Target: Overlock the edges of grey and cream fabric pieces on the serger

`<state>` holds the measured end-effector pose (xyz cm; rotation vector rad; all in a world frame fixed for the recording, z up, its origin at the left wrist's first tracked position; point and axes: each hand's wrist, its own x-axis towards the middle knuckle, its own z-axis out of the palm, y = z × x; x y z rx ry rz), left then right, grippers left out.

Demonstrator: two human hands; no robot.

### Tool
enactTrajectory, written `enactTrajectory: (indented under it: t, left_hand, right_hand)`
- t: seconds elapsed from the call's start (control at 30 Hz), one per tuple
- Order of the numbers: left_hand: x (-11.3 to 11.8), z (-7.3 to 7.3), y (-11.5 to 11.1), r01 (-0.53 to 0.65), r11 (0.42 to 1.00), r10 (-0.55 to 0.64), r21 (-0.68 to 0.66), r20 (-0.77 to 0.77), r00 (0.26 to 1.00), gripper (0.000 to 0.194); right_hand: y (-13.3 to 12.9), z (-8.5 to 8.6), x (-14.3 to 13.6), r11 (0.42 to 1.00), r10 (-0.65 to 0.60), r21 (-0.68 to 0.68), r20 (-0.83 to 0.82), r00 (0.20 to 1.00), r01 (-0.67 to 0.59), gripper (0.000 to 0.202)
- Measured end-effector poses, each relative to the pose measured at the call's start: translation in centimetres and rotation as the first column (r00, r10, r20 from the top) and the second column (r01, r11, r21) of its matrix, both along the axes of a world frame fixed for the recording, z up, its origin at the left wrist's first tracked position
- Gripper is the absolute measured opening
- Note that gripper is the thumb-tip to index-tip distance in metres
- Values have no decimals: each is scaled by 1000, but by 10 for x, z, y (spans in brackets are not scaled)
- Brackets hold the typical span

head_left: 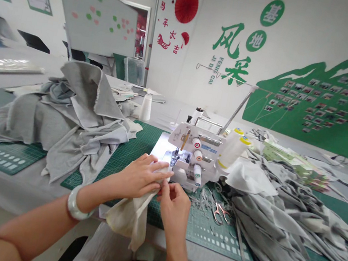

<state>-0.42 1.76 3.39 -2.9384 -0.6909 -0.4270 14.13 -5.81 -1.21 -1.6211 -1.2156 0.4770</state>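
A white overlock sewing machine (188, 146) stands in front of me with its lamp lit over the needle area. A cream piece of cloth (133, 217) runs from the machine's front and hangs over the table edge. My left hand (145, 174) lies on the cloth with its fingers stretched out towards the presser foot. Close beside it, my right hand (174, 199) pinches the cloth's edge between thumb and fingers. Scissors with orange-pink handles (220, 213) and thread scraps (204, 200) lie right of the machine.
Grey cloth is heaped on the left (80, 110), and another grey heap (272, 222) spreads on the right. Thread cones (231, 147) stand behind the machine, and a white cone (146, 108) stands to its left. Green cutting mats (206, 234) cover the table. A thread stand (239, 110) rises behind.
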Motion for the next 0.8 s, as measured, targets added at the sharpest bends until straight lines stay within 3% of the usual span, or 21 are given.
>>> enactTrajectory:
  t: [0.1, 0.27, 0.47, 0.8]
  left_hand:
    - [0, 1, -1, -12, 1000, 12, 5, 1, 1000, 46]
    - [0, 1, -2, -20, 1000, 20, 19, 8, 1000, 45]
    - [1, -1, 0, 24, 1000, -24, -15, 35, 999, 50]
    - [2, 3, 0, -12, 999, 13, -41, 18, 1000, 47]
  right_hand:
    - [-1, 3, 1, 998, -55, 23, 53, 997, 54, 29]
    - [0, 7, 0, 998, -14, 60, 37, 999, 11, 14]
    - [2, 6, -3, 999, 14, 49, 19, 1000, -15, 13]
    - [2, 3, -4, 998, 27, 53, -39, 999, -25, 13]
